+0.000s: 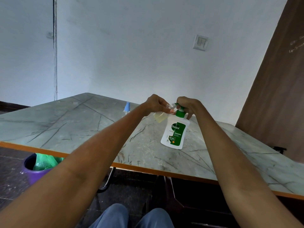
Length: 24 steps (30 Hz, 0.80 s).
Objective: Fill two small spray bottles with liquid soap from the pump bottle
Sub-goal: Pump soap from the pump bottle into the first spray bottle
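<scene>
We're mid-fill on bottle one: left hand (156,104) grips the open spray bottle (160,116), tilted at the nozzle, part full; right hand (187,105) curls over the pump bottle (175,132) head. Second spray bottle (127,109) waits capped, looks unfilled

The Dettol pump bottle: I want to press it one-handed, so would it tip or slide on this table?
The pump bottle is tall with a narrow base, and already stands slightly tilted, so an off-centre press could probably tip it. The marble-look table appears smooth, so sliding seems possible. The right hand grips its pump, likely steadying it.
</scene>
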### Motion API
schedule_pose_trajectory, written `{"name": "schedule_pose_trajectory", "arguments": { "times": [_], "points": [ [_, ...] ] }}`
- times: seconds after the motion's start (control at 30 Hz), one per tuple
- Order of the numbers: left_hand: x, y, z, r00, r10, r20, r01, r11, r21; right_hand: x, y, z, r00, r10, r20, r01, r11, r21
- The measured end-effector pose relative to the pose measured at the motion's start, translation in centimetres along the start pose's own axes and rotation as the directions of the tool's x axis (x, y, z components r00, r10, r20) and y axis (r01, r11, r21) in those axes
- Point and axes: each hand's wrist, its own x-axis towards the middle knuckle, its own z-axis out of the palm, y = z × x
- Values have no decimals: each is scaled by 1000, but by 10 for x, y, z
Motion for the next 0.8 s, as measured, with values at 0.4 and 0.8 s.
{"name": "schedule_pose_trajectory", "arguments": {
  "times": [0.4,0.8],
  "points": [
    [-2,0,1,1000,4,14,-3,999,-36,3,5,4,1000,6,-17,-6,1000,-8],
    [-1,7,1,1000,7,19,-6,999,-40,1,1,-1,999,9,32,-9,1000,-11]
  ]
}}
